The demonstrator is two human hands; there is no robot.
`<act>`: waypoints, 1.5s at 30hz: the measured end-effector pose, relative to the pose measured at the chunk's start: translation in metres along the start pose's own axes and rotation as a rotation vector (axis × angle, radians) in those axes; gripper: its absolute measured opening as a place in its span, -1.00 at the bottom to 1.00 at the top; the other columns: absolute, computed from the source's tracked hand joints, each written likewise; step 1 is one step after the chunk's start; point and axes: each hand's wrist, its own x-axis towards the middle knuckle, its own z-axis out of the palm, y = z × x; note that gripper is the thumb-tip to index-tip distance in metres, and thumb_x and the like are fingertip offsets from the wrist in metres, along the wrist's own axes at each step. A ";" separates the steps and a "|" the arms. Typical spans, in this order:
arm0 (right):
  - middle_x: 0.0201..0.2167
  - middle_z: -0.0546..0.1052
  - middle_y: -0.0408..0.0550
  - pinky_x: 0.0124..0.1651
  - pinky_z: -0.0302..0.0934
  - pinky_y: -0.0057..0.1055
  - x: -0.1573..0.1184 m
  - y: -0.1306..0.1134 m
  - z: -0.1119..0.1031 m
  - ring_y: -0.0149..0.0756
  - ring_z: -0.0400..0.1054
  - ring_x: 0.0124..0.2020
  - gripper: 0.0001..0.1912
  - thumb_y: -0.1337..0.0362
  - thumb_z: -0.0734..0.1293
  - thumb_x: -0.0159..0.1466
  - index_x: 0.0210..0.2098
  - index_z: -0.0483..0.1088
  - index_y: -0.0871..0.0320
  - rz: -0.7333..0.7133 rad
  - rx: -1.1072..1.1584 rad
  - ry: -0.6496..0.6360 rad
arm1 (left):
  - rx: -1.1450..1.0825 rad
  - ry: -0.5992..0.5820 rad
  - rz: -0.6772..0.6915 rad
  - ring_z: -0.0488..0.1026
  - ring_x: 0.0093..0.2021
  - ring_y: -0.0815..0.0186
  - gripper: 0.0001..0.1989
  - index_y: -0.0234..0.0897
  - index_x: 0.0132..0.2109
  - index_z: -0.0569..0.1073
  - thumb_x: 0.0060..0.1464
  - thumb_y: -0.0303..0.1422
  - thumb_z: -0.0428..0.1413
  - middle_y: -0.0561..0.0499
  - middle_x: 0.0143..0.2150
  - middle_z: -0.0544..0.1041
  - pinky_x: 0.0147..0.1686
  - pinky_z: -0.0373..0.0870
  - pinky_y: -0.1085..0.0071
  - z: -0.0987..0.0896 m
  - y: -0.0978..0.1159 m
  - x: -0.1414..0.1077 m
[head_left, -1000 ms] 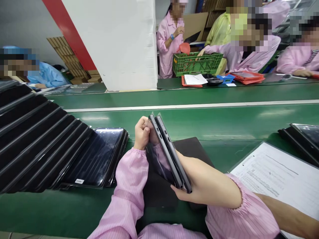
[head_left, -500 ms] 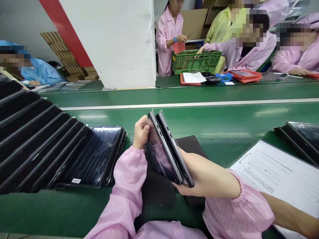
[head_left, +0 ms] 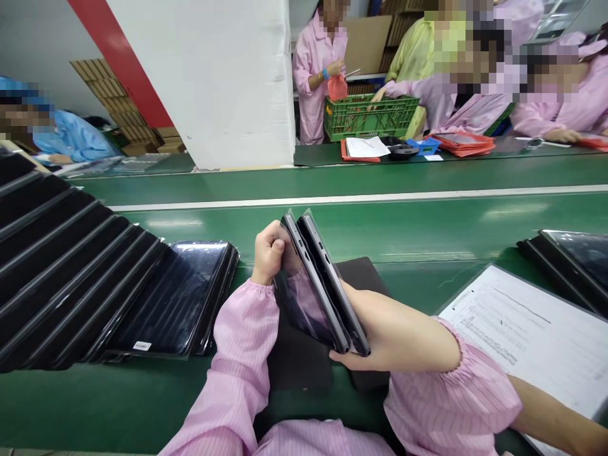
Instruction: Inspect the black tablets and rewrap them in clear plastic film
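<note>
Two dark tablets with grey edges stand tilted side by side between my hands, film sticking up at their top corners. My left hand [head_left: 269, 250] is closed at the upper left edge of the left tablet [head_left: 308, 291]. Around the lower end of the right tablet [head_left: 335, 285] wraps my right hand [head_left: 368, 329], its fingers partly hidden behind. Beneath them, black flat pads [head_left: 299, 354] lie on the green surface [head_left: 228, 405].
Left stands a long leaning row of wrapped tablets [head_left: 180, 297]. At right are a printed sheet [head_left: 522, 335], another tablet stack [head_left: 579, 259] and another person's forearm [head_left: 546, 405]. Across the belt, people work near a green crate [head_left: 370, 117].
The view has shifted slightly. My hands and the two tablets keep nearly the same pose. Across the belt, the standing person's hands have moved a little.
</note>
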 end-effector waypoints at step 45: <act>-0.25 0.59 -0.10 -0.32 0.27 -0.34 -0.014 -0.017 0.002 -0.08 0.49 -0.30 0.12 0.40 0.51 0.05 0.43 -0.17 0.13 0.123 -0.227 -0.023 | -0.037 -0.041 -0.078 0.21 -0.53 0.37 -0.36 -0.24 -0.46 0.33 -0.01 0.31 0.04 0.09 -0.53 0.31 -0.50 0.18 0.40 0.007 0.005 -0.003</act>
